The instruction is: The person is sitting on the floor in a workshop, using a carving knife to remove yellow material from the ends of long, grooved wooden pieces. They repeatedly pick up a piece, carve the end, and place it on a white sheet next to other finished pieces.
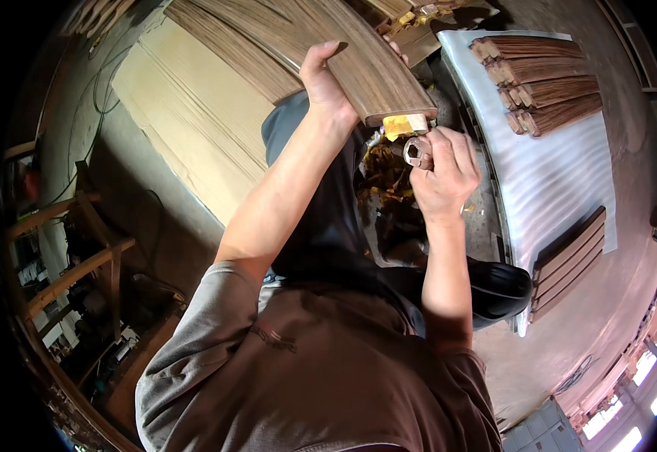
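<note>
My left hand (330,96) is wrapped around a brown wood-grained board (377,69), thumb on its top face and fingertips showing past the far edge. The board's near end carries a short tenon, partly covered by yellow tape (394,127) and pale on its right side. Just below that end, my right hand (447,177) is closed around a tool with a ring-like metal end (417,153); the rest of the tool is hidden in the fist. The fingers are close to the tenon, and I cannot tell if they touch it.
More brown boards (230,45) lie at the upper left beside flattened cardboard (185,105). Yellow scraps (389,169) litter the floor between my legs. At right, a foam-covered surface (547,181) bears bundled wood strips (551,69) and a slatted piece (569,264). A wooden frame (80,275) stands left.
</note>
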Demonstrator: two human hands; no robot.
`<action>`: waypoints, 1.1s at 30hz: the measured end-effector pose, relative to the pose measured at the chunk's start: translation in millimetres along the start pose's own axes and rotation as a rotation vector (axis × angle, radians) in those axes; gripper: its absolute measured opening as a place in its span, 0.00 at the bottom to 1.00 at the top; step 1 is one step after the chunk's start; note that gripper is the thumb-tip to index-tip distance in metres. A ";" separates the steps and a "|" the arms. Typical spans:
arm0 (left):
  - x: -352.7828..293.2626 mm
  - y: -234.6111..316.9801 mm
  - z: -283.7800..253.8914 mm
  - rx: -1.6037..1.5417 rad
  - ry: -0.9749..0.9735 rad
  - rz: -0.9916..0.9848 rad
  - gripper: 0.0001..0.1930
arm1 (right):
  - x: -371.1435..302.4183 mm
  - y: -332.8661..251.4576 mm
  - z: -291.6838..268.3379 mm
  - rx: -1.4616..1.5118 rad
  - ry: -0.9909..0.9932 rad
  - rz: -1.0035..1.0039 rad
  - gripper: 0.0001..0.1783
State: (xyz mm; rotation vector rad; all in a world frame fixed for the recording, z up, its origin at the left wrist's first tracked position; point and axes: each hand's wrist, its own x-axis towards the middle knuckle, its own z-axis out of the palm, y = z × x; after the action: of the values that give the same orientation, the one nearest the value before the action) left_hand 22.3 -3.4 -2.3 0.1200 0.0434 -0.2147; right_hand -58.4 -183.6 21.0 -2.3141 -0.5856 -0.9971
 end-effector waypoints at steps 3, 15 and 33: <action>2.2 -3.0 0.9 -0.081 0.018 -0.027 0.36 | -28.8 -21.0 1.0 0.205 -0.202 0.221 0.11; 10.0 -12.1 -1.7 0.045 0.178 0.031 0.33 | 12.4 -41.1 -70.5 0.451 -0.141 0.862 0.12; 7.6 -11.0 -0.4 0.059 0.225 0.044 0.26 | 18.3 -44.3 -12.6 0.126 0.009 -0.097 0.10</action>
State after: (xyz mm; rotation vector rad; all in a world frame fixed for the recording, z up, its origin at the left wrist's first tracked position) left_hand 27.3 -15.7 -4.3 0.2036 0.2579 -0.1576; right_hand -79.0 -155.0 55.8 -2.1876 -0.7417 -0.9851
